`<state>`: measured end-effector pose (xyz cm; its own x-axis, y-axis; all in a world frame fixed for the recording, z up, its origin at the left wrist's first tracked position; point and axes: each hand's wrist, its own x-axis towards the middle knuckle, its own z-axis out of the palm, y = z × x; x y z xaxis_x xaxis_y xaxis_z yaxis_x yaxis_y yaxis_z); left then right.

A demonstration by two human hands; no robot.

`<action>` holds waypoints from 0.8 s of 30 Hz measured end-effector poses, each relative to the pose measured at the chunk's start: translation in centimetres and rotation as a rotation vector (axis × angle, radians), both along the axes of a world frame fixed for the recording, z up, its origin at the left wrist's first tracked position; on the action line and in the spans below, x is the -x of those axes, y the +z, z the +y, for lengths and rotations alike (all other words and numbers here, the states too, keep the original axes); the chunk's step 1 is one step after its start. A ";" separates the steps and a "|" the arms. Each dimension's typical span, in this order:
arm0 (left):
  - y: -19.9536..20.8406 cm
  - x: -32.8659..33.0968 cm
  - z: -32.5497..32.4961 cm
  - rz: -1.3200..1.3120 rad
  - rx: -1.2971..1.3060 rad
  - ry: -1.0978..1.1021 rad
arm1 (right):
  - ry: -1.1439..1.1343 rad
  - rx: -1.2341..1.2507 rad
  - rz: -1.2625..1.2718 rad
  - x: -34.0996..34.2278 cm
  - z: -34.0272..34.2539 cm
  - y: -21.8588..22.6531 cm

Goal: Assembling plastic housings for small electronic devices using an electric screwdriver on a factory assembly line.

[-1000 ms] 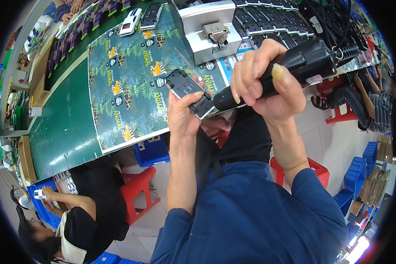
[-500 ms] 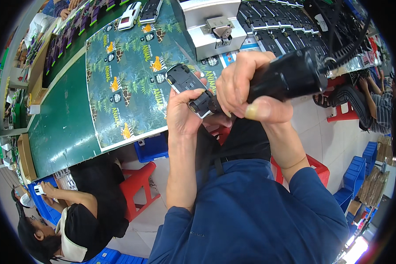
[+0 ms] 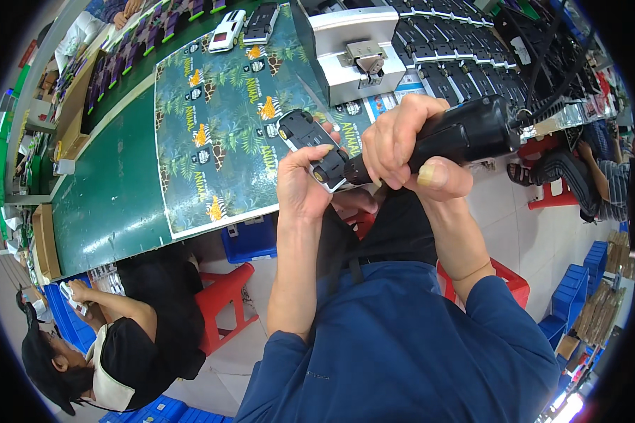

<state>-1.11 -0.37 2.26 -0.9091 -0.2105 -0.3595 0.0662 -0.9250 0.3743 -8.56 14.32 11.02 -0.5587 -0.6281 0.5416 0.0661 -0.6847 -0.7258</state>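
My left hand (image 3: 300,187) grip clamped on black toy car (image 3: 316,146); right hand (image 3: 409,144) grip wrapped around black power screwdriver (image 3: 466,132), tip touching car; green tabletop (image 3: 113,190) far left.

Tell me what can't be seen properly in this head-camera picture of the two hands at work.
- Tip of the black power tool: head view, hidden behind the right hand and the toy car.
- Toy car's far side: covered by the left hand.
- Parts in the black trays: too small to tell apart.
- Tool's cable: runs into the bent picture rim, end cut off.
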 end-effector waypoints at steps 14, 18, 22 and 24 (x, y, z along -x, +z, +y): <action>2.7 0.8 -14.6 0.021 2.477 0.034 | -0.088 0.114 0.069 1.5 6.3 0.9; 2.9 -4.8 -23.8 -0.210 2.826 -0.199 | -0.120 0.097 0.076 1.7 7.5 0.5; 4.4 -7.8 -25.0 -0.439 2.819 0.074 | -0.120 0.062 0.084 1.6 9.3 0.6; 3.6 -7.7 -22.8 -0.325 2.670 0.304 | -0.102 0.079 0.056 1.5 9.2 -0.2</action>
<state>6.60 -23.20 5.87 -0.8059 -0.2031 0.5562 -0.2003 0.9775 0.0667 -10.01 23.48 10.82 -0.5849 -0.5236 0.6194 -0.0465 -0.7408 -0.6701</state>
